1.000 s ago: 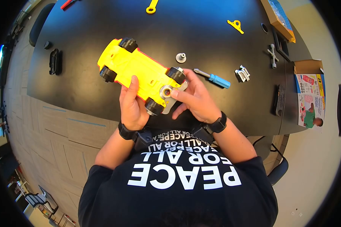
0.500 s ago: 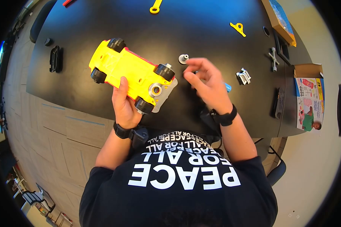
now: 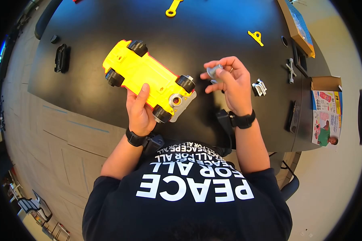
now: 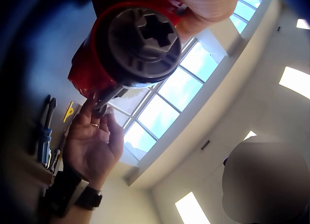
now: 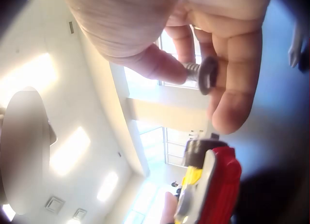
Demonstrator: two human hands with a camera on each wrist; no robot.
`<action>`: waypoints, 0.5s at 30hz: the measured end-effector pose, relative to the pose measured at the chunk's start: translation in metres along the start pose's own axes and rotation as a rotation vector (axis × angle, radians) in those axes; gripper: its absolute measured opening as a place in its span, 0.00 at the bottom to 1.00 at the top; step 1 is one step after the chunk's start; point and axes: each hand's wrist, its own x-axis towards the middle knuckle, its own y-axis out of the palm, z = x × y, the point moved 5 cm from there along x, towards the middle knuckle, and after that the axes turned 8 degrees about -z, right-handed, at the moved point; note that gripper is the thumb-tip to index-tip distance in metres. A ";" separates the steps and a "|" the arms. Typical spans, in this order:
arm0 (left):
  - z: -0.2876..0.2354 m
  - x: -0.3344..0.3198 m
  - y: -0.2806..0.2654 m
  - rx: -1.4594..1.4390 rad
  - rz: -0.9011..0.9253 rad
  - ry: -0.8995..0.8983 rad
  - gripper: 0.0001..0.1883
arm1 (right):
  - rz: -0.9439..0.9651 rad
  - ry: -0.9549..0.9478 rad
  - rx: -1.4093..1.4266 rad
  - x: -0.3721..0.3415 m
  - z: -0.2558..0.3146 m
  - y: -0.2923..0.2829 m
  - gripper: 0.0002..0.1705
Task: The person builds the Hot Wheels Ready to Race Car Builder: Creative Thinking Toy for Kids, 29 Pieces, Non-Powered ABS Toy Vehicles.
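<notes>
My left hand (image 3: pixel 140 110) grips a toy car (image 3: pixel 138 72) by its side, thumb across the yellow underside, which faces up. Four black wheels show, and a grey ring (image 3: pixel 175 100) with a hole sits between the two wheels at the right end, beside a grey bumper (image 3: pixel 186 106). To the right of the car, above the table, my right hand (image 3: pixel 238 88) pinches a grey bolt (image 3: pixel 214 71) between thumb and fingers. The right wrist view shows the threaded shank and wide round head of this bolt (image 5: pixel 208 76). A wheel (image 4: pixel 140 45) and the red body fill the top of the left wrist view.
A blue-handled screwdriver (image 4: pixel 45 141) lies on the table, mostly hidden behind my right hand in the head view. Right of it are a silver engine-like part (image 3: pixel 259 87), a cross wrench (image 3: pixel 291 70) and a printed box (image 3: pixel 328 108). Yellow tools (image 3: pixel 255 38) lie farther back.
My right hand left the car, reached to the bolt standing on the table and picked it up. The left hand still holds the car, after a small shift left and back.
</notes>
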 end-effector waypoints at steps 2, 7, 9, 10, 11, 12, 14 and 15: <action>0.000 0.000 0.003 0.013 0.000 0.001 0.29 | 0.139 0.043 -0.012 -0.015 0.002 0.005 0.13; 0.000 0.001 0.007 0.028 0.029 0.011 0.27 | 0.350 -0.180 -0.273 -0.049 0.028 0.028 0.22; 0.000 0.000 0.008 0.046 0.015 0.017 0.27 | 0.369 -0.188 -0.356 -0.058 0.038 0.038 0.18; -0.001 0.000 0.008 0.064 0.004 0.022 0.27 | 0.386 -0.198 -0.439 -0.061 0.042 0.043 0.14; 0.000 0.000 0.009 0.063 0.006 0.022 0.27 | 0.404 -0.183 -0.487 -0.062 0.044 0.046 0.15; 0.001 0.001 0.008 0.070 0.002 0.023 0.26 | 0.403 -0.186 -0.488 -0.061 0.046 0.047 0.15; 0.000 0.001 0.008 0.077 -0.002 0.028 0.25 | 0.554 -0.407 -0.753 -0.064 0.051 0.056 0.20; 0.000 0.001 0.008 0.082 -0.010 0.027 0.25 | 0.603 -0.378 -0.757 -0.063 0.048 0.058 0.21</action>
